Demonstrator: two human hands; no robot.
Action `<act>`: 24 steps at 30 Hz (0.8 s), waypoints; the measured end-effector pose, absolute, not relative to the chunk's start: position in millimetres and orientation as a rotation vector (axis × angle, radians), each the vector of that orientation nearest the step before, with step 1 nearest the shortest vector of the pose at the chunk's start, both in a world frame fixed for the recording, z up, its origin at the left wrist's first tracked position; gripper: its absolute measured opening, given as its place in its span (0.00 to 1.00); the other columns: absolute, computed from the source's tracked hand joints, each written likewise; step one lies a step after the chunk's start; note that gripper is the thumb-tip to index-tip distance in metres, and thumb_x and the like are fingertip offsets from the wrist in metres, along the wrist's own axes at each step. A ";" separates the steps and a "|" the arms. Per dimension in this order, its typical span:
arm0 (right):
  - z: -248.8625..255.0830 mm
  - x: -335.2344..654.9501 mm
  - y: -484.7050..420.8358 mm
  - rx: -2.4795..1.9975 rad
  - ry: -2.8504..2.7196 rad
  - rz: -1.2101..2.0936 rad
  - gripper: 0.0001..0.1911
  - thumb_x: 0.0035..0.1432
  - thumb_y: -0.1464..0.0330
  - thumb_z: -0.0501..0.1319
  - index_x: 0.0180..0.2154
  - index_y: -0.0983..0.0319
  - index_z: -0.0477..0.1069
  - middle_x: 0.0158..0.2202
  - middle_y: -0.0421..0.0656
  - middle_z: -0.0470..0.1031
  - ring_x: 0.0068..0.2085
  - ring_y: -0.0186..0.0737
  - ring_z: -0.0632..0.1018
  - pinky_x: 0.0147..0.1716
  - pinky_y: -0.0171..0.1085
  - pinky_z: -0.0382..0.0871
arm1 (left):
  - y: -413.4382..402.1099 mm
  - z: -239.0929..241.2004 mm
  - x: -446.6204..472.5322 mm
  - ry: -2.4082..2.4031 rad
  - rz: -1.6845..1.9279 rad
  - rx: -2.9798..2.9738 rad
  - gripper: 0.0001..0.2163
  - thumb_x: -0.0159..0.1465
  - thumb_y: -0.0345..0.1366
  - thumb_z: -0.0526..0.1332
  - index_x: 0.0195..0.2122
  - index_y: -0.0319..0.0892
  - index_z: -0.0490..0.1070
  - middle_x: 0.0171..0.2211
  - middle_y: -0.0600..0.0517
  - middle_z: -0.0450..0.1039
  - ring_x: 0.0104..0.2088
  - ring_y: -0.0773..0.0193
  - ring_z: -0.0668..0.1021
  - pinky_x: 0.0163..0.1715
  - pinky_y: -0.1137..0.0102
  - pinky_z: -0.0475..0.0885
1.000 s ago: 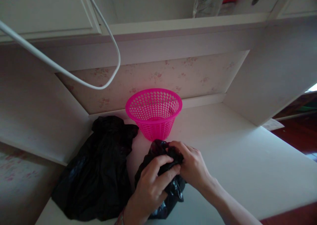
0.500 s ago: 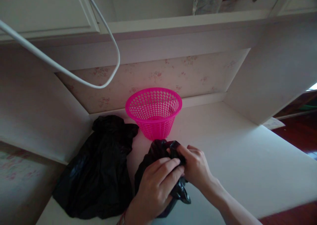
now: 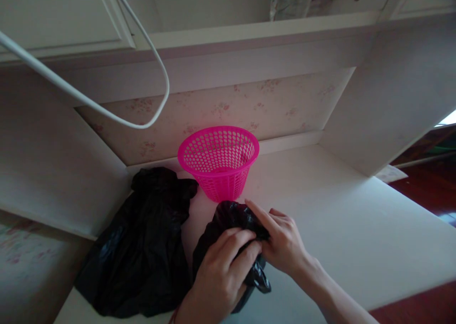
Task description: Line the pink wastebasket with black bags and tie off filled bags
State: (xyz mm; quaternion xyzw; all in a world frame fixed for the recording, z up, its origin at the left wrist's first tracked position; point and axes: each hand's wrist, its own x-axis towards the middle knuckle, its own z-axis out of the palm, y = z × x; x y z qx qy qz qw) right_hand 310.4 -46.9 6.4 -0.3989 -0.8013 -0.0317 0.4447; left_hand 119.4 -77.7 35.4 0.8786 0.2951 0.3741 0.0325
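Note:
Both my hands grip a small crumpled black plastic bag point(image 3: 228, 219) on the white desk point(image 3: 338, 219). My left hand point(image 3: 223, 274) has its fingers curled over the bag's top from the near side. Pinching the same bunched edge from the right is my right hand point(image 3: 281, 241), its forefinger stretched along the bag. A bright pink perforated basket point(image 3: 218, 161) stands upright and empty just behind the bag, close to the back wall.
A larger heap of black plastic bags point(image 3: 142, 243) lies at the desk's left corner. A white cable point(image 3: 107, 77) loops down from the upper left. A shelf point(image 3: 249, 29) above holds wrapped items. Dark wooden floor shows at the right.
My hands kept working the small bag's bunched top, fingers shifting over it. My right forefinger now lies stretched out. The bag's lower end has slid a little toward me.

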 end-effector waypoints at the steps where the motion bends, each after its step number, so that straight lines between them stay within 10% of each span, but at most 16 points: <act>1: 6.1 311.2 -47.0 -0.963 -1.987 -0.099 0.33 0.49 0.77 0.54 0.59 0.65 0.68 0.30 0.42 0.83 0.21 0.37 0.73 0.24 0.38 0.65 | -79.1 36.7 120.1 0.920 1.143 2.740 0.17 0.71 0.25 0.51 0.51 0.39 0.78 0.47 0.45 0.82 0.49 0.57 0.83 0.52 0.65 0.80; 11: -0.2 314.9 -46.6 -0.897 -1.877 -0.102 0.12 0.59 0.81 0.53 0.36 0.59 0.68 0.20 0.35 0.68 0.19 0.33 0.66 0.26 0.37 0.59 | -82.3 47.0 128.7 0.806 1.099 2.861 0.18 0.78 0.33 0.48 0.54 0.38 0.78 0.47 0.48 0.83 0.48 0.62 0.82 0.52 0.70 0.79; 20: 2.8 315.6 -42.7 -0.807 -1.854 -0.317 0.22 0.73 0.74 0.46 0.23 0.58 0.50 0.17 0.34 0.54 0.20 0.33 0.56 0.29 0.37 0.58 | -80.1 33.8 134.6 0.777 1.309 2.588 0.11 0.74 0.34 0.57 0.49 0.42 0.80 0.45 0.50 0.83 0.46 0.60 0.79 0.49 0.69 0.80; 24: 5.4 319.7 -44.5 -0.759 -1.916 -0.357 0.24 0.76 0.70 0.46 0.23 0.58 0.54 0.17 0.35 0.56 0.21 0.34 0.56 0.30 0.38 0.59 | -74.9 27.6 130.2 0.728 1.331 2.440 0.06 0.69 0.30 0.66 0.45 0.45 0.80 0.45 0.52 0.83 0.55 0.59 0.79 0.64 0.58 0.71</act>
